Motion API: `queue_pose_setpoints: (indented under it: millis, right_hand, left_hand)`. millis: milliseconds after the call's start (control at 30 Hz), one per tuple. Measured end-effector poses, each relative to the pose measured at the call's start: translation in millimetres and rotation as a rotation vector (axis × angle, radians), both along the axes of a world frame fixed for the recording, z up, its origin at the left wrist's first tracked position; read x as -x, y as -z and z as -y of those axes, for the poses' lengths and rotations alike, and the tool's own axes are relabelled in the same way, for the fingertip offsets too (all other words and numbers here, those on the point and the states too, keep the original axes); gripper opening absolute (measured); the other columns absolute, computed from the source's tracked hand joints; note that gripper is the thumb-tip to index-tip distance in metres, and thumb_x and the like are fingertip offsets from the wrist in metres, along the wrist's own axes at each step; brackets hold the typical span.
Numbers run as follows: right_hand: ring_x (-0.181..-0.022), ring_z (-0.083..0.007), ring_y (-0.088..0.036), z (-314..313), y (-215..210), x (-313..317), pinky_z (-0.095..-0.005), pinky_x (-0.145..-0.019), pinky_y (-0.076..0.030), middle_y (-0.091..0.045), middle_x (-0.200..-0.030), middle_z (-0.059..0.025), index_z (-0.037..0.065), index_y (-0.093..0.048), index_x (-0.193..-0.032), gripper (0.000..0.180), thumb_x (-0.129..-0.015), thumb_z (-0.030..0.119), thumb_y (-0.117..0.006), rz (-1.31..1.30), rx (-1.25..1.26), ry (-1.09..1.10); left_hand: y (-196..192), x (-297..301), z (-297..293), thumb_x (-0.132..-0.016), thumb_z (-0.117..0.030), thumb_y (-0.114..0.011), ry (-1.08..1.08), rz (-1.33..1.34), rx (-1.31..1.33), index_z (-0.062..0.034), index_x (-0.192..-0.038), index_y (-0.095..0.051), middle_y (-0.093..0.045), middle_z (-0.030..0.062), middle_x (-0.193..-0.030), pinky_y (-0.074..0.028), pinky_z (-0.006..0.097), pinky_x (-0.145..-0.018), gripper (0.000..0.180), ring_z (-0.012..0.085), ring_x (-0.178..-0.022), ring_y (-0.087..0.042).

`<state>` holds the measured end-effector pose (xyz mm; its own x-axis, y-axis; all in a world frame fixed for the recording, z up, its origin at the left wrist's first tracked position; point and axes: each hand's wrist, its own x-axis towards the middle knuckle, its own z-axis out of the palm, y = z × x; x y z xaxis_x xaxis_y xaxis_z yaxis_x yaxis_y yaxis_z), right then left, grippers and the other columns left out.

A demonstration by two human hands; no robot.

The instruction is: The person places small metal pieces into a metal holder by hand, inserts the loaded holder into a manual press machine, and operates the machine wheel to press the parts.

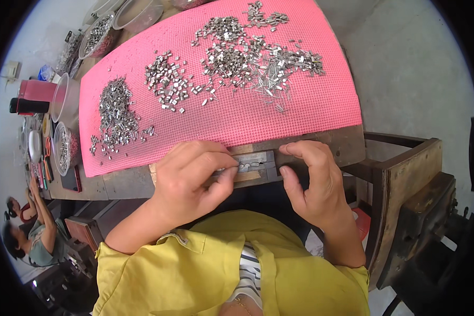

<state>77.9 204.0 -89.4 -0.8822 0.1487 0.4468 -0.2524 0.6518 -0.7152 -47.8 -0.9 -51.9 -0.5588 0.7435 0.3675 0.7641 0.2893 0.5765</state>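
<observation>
Bright, even daylight, soft and diffuse, no hard shadows. Pink mat (300, 113) is saturated and well exposed; small metal parts (237, 52) glint with tiny specular highlights. Faint soft shadow under the left hand (192, 176) and right hand (313, 181). Centre sharp, no visible motion blur. Strong fisheye: table edges bow, black vignette rings the frame. Periphery is softer and darker, especially lower right; pale floor upper right is slightly washed out.

Far on your bench lies a pink mat (300, 113) strewn with heaps of small silver metal pieces (247, 50). To your far left stand clear plastic bowls (97, 34) holding more of them, and a red box (37, 90). A dark wooden chair (405, 179) stands to your right. Another person (34, 234) sits near left.
</observation>
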Motion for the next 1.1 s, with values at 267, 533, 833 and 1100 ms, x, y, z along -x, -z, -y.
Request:
queue_pose_setpoints:
  millis: [267, 533, 833, 1100]
  right_hand:
    - [-0.094, -0.0360, -0.065, -0.3, 2.1, 2.7, -0.0455, -0.085, -0.050, -0.067, -0.104, -0.0148, 0.002, -0.055, -0.126, 0.051, -0.079, -0.008, -0.073, 0.000, 0.003, 0.003]
    - [-0.093, -0.0354, -0.065, 0.2, 4.0, 0.3, -0.0451, -0.084, -0.050, -0.067, -0.105, -0.0138, 0.002, -0.055, -0.124, 0.048, -0.080, -0.007, -0.074, 0.018, 0.079, 0.024]
    - [-0.082, -0.0254, -0.068, 18.7, -21.2, 15.9, -0.0390, -0.077, -0.048, -0.071, -0.101, -0.0072, 0.006, -0.066, -0.110, 0.032, -0.082, 0.003, -0.079, -0.224, -0.050, -0.002]
    - [-0.084, -0.0241, -0.069, 41.1, -36.9, 22.8, -0.0393, -0.075, -0.048, -0.072, -0.101, -0.0090, 0.006, -0.066, -0.107, 0.027, -0.083, 0.003, -0.079, -0.346, -0.239, 0.078]
  left_hand:
    - [-20.9, 20.5, -10.6, -0.083, -0.006, -0.081, -0.055, 0.468, 0.168, -0.0008, -0.089, -0.076, -0.072, 0.0119, -0.083, -0.054, 0.033, -0.062, 0.009, 0.0246, -0.069, -0.069]
    - [-26.5, 34.6, -18.5, -0.087, -0.003, -0.078, 0.054, 0.509, 0.362, 0.0007, -0.089, -0.071, -0.065, 0.0074, -0.079, -0.048, 0.029, -0.063, 0.009, 0.0129, -0.069, -0.060]
    - [-27.1, 15.0, -4.8, -0.104, -0.012, -0.064, 0.040, 1.020, -0.143, 0.0018, -0.105, -0.068, -0.065, 0.0013, -0.095, -0.047, 0.026, -0.074, 0.014, 0.0091, -0.084, -0.057]
    - [-20.0, -12.0, 4.2, -0.108, -0.011, -0.060, 0.169, 1.458, -0.514, 0.0039, -0.116, -0.064, -0.067, 0.0040, -0.109, -0.053, 0.025, -0.092, 0.018, 0.0090, -0.100, -0.063]
